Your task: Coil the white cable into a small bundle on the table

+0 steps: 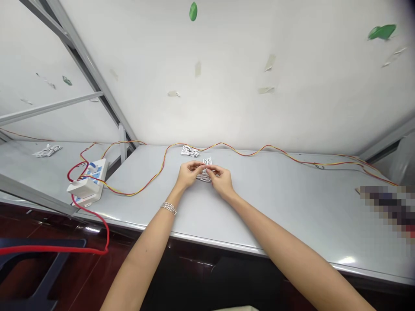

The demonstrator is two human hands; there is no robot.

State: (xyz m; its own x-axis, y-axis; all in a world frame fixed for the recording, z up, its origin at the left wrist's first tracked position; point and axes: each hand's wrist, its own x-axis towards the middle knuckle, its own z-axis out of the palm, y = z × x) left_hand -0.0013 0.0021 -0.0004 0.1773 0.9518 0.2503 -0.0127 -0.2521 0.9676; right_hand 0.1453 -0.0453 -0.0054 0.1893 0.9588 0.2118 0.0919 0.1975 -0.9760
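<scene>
Both our left hand (187, 172) and right hand (221, 178) pinch a small white cable coil (205, 171) over mid-table (275, 203); it looks light and limp, best gripped across its gathered loops.

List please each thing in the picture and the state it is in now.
left hand: closed on the white cable
right hand: closed on the white cable
white cable: bundled, held by both hands above the table
second white cable: coiled, lying on the table
power strip: red cord attached
bracelet: on left wrist
</scene>
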